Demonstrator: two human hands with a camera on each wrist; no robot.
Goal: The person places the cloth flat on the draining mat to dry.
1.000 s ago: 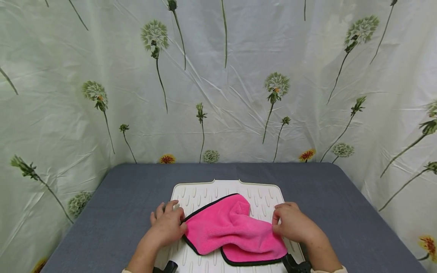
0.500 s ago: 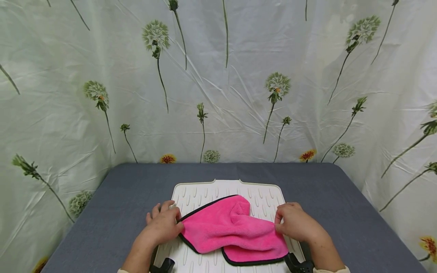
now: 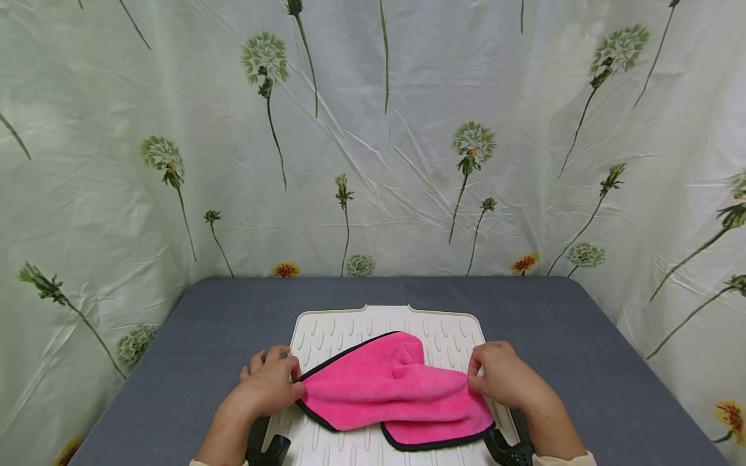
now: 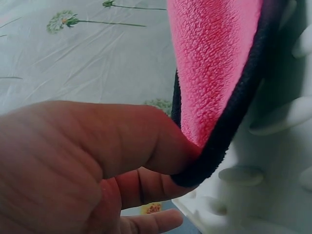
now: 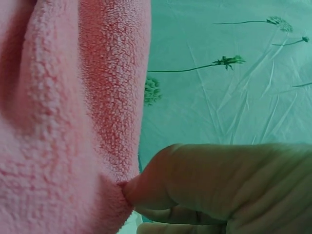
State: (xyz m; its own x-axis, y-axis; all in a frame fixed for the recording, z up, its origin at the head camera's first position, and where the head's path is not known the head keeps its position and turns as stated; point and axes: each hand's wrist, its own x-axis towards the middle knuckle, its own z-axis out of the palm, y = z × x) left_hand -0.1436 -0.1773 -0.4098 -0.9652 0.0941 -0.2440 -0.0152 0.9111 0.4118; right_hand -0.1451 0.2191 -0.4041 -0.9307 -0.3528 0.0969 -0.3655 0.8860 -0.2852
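A pink plush cloth (image 3: 384, 382) with black edging lies rumpled across a white ridged board (image 3: 326, 327). Its left corner is pinched between thumb and fingers of my left hand (image 3: 265, 383); the left wrist view shows the thumb pressing on the pink pile beside the black trim (image 4: 214, 156). On the other side, my right hand (image 3: 504, 375) pinches the cloth's right side, and in the right wrist view the pile (image 5: 112, 97) bunches at the thumb tip. The cloth spans between both hands, with a fold near its upper middle and a flap at the lower right.
The board sits on a dark grey table (image 3: 233, 310). A pale curtain (image 3: 396, 162) printed with dandelions hangs behind and at both sides. Black wrist straps (image 3: 508, 446) show near the board's lower edge.
My left hand has moved left and slightly down, drawing the cloth's corner outward and stretching it flatter. The right hand stays almost in place, still pinching the cloth.
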